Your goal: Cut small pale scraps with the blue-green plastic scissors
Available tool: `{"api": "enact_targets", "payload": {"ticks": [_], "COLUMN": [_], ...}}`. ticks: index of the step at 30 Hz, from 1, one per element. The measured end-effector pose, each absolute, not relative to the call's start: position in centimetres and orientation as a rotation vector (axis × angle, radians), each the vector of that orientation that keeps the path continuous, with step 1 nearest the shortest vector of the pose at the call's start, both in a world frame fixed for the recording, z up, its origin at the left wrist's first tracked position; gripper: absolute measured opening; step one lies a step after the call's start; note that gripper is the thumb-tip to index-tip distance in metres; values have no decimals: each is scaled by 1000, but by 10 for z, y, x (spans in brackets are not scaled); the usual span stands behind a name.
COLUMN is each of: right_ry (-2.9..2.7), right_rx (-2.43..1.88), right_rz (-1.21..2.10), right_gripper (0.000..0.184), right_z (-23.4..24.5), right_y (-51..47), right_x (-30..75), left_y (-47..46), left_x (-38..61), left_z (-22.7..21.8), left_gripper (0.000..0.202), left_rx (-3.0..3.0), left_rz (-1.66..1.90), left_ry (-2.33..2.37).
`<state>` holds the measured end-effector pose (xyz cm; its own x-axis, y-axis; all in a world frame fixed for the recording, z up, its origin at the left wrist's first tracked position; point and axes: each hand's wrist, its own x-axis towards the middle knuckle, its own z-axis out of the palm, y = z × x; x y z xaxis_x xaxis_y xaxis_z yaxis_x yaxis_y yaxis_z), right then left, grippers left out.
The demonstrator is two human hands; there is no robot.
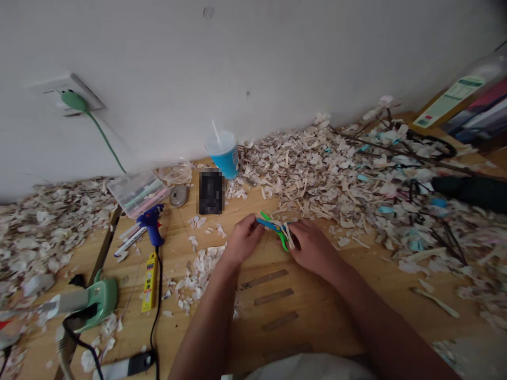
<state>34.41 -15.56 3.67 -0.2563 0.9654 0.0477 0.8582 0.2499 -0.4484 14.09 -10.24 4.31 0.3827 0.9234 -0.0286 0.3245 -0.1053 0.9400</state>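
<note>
My left hand [242,241] is closed, its thumb and fingers pinching one blue end of a pair of blue and green scissors [273,226]. From the other side, my right hand [312,244] closes round the scissors' right end, partly hiding it. A few thin pale strips [290,237] hang beside the right fingertips; whether they are gripped too I cannot tell. Both hands are just above the wooden table [273,266], in front of a large heap of pale shavings [309,174].
At the left lie a blue glue gun [150,224], a clear pen box [138,192], a yellow box cutter blade pack [149,282] and a green power strip [103,298]. Behind stand a blue cup [225,158] and a blurred dark object [210,192]. Twigs [400,150] lie right, near a bottle [451,100].
</note>
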Motion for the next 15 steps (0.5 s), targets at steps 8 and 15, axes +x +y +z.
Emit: {"api": "enact_targets", "payload": {"ticks": [8,15], "right_ry": [-2211,-2211], "right_rx": [-1692,-1748], "right_rz": [396,344], "right_gripper": [10,11], "right_z": [35,31], "right_y": [-157,-159], "right_x": [345,339], "left_y": [-104,-106], "left_x": [144,146], "left_z": [43,40], "left_gripper": [23,23], "left_rx": [1660,1662], "left_rz": [756,774], "left_ry": [1140,1165]}}
